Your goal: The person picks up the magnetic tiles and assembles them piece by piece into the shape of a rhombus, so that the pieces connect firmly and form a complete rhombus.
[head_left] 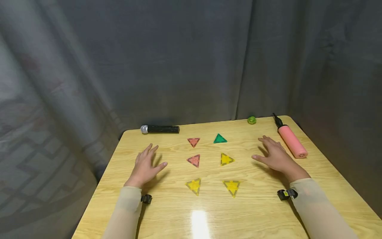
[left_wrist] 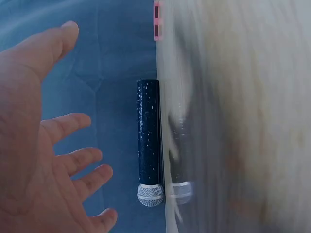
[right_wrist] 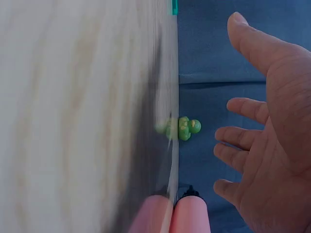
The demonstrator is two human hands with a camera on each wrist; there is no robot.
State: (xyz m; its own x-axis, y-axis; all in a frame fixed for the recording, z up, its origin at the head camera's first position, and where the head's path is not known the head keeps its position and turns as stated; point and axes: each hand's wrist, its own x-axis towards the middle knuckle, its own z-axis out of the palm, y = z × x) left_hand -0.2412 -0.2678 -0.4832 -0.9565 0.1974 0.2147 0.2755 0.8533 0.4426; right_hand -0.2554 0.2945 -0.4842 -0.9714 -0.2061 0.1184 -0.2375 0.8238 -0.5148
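Observation:
My left hand [head_left: 144,167] hovers over the left part of the table with fingers spread, holding nothing. On the other side, my right hand [head_left: 276,156] is held the same way, its thumb pointing inward. Between them lie flat translucent triangle tiles in two columns. The left column has a red triangle [head_left: 194,142], another red triangle [head_left: 194,160] and a yellow triangle [head_left: 194,186]. A green triangle [head_left: 220,138], a yellow triangle [head_left: 226,159] and another yellow triangle [head_left: 231,188] make up the right column.
A black microphone [head_left: 162,129] with a silver head lies at the back left of the wooden table [head_left: 167,219]. Toward the back right are a small green object [head_left: 252,120] and a pink hand pump [head_left: 291,141] with a black nozzle. Grey curtains [head_left: 179,66] hang behind.

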